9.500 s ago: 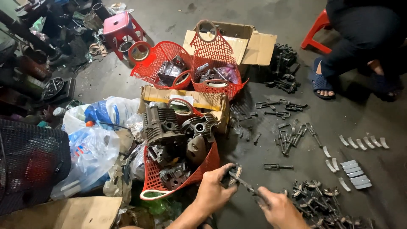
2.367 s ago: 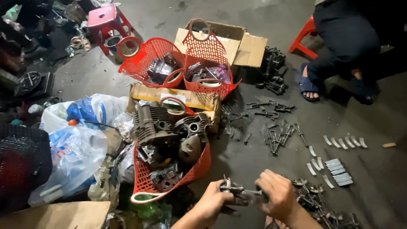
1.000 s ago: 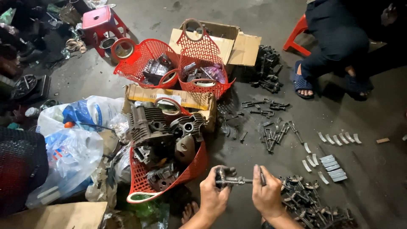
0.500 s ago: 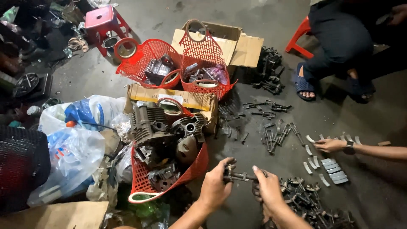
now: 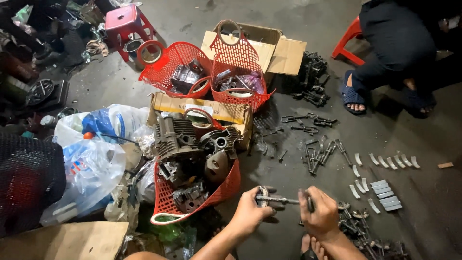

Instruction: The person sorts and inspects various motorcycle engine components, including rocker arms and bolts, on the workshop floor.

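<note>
Here the metal shaft [image 5: 280,200] spans both hands' grip, left hand [image 5: 250,212] to right hand [image 5: 320,214]

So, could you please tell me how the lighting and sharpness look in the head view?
Head view: even overhead light on the grey floor, dim along the left edge; mostly sharp, with slight blur on the left hand and right hand gripping the metal part; wide-angle bending toward the edges.

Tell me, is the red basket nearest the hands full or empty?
Full. The red basket beside the left hand is heaped with dark metal engine parts, and the finned ones on top rise well above its rim.
</note>
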